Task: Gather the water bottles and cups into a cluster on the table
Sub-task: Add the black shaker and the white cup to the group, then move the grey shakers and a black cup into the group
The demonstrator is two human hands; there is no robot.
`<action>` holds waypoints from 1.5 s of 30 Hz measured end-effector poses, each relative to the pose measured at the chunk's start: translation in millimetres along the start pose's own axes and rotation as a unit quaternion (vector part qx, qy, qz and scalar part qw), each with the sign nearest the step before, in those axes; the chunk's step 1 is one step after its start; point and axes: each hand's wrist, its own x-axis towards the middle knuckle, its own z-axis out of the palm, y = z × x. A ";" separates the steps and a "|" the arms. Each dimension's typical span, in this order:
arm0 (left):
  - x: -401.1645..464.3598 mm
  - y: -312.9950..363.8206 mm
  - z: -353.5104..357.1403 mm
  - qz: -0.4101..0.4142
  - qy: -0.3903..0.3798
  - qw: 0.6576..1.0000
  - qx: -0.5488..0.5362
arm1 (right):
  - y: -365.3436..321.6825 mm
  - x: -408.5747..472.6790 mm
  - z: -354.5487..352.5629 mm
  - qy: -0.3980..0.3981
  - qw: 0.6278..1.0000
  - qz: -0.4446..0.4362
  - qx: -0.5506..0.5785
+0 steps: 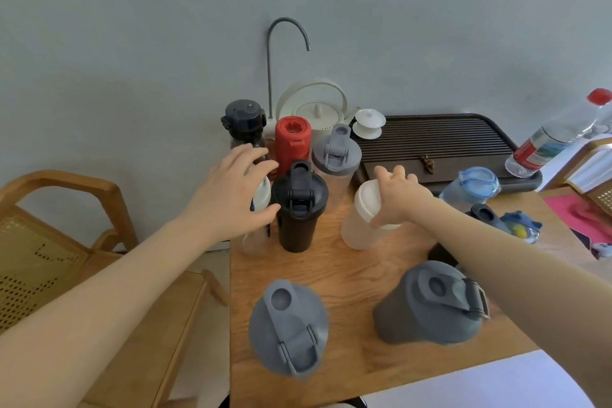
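Right grip (395, 195) clamps white cup (364, 219); left grip (238, 195) spread over clear bottle (258, 225); labels unreadable.

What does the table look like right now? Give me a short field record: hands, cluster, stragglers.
left hand: over a clear bottle, grip unclear
right hand: grasping white cup by its rim
cluster: black shaker, red bottle, clear grey-lidded shaker
stragglers: two grey shakers at near edge, blue-lidded bottle
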 end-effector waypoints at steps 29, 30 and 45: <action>-57.5 84.1 2.3 -0.045 -0.005 0.996 -0.075 | -31.0 -18.7 -10.6 0.142 0.917 -0.341 0.153; -66.1 86.3 3.2 -0.064 -0.019 0.995 -0.078 | -42.9 -17.2 -9.4 0.128 0.916 -0.354 0.138; -116.7 106.4 27.0 -0.191 -0.175 0.964 -0.064 | -77.7 -1.5 3.2 0.047 0.933 -0.358 0.010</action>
